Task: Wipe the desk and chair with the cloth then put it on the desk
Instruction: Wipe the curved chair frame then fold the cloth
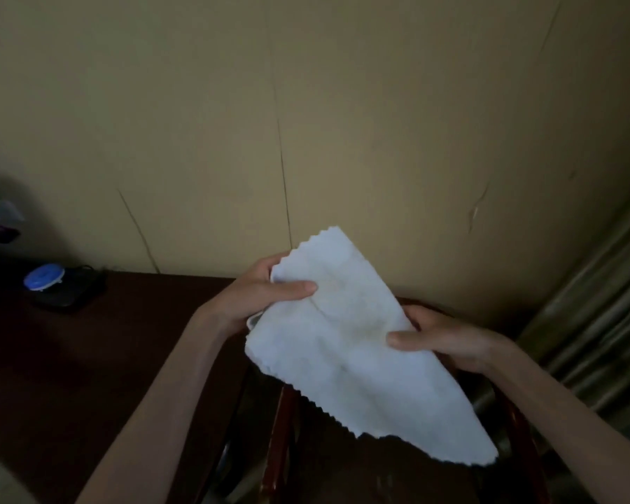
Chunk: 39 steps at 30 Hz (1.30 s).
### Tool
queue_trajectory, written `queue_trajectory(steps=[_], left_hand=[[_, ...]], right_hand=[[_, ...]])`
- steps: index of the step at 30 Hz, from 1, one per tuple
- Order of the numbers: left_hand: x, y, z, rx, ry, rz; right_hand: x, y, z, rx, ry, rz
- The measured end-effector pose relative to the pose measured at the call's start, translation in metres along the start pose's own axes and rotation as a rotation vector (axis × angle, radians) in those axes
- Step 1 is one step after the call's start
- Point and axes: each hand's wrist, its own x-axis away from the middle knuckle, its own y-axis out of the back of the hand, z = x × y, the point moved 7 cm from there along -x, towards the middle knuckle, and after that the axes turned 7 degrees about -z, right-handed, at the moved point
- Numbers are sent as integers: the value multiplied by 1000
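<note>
Trouble could come from the loose lower corner of the cloth snagging on the chair below as it's lowered. Left hand pinches the upper edge, right hand grips the right side, cloth held mid-air beside the desk.

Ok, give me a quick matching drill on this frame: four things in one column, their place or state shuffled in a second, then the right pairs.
Things:
1. cloth
2. blue-lidded container
3. chair
4. curtain

Place or state:
A. far right, beside the wall
B. held up in the air by the left hand and the right hand
C. on a dark object at the far left of the desk
D. dark red wood, directly under the cloth

Pairs: 1-B, 2-C, 3-D, 4-A
</note>
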Motion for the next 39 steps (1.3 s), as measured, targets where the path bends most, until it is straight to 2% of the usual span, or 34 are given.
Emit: queue_trajectory(steps=[2, 5, 6, 8, 10, 11, 12, 13, 15, 17, 20, 22, 24, 27, 31, 34, 36, 39], left_hand=[[-10, 10, 4, -92, 14, -36], [-17, 42, 35, -156, -36, -323], [-13, 43, 51, -37, -32, -430], [8, 29, 103, 240, 76, -444], [23, 21, 163, 292, 118, -511], [29, 6, 184, 379, 256, -530], [33, -10, 199, 437, 416, -518], [27, -37, 209, 549, 516, -437], [25, -43, 224, 723, 452, -239], [21, -45, 223, 662, 431, -156], [12, -45, 215, 522, 369, -244], [5, -36, 209, 358, 228, -375], [0, -40, 197, 279, 105, -330], [-2, -36, 189, 186, 54, -339], [-8, -34, 177, -95, 11, -369], [-14, -31, 169, -130, 37, -350], [-18, -30, 163, -134, 48, -320], [-20, -29, 157, -154, 40, -269]], right_hand=[[-4, -12, -1, 25, -6, -58], [1, -19, 2, -55, 49, -133], [4, -18, 3, -78, 58, -155], [9, -15, 4, -113, 64, -192], [10, -9, 1, -127, 55, -231], [10, -5, -2, -133, 48, -262], [10, -1, -7, -141, 38, -293], [9, 5, -13, -152, 26, -325], [9, 16, -28, -183, 4, -393], [8, 27, -42, -247, 2, -460], [2, 37, -61, -294, -21, -519], [-3, 38, -73, -298, -46, -500], [-6, 41, -84, -295, -78, -484], [-8, 48, -96, -250, -104, -463], [-9, 65, -109, -46, -126, -733], [-21, 63, -105, 113, 25, -646], [-27, 62, -105, 393, 17, -571], [-33, 68, -105, 694, 0, -582]])
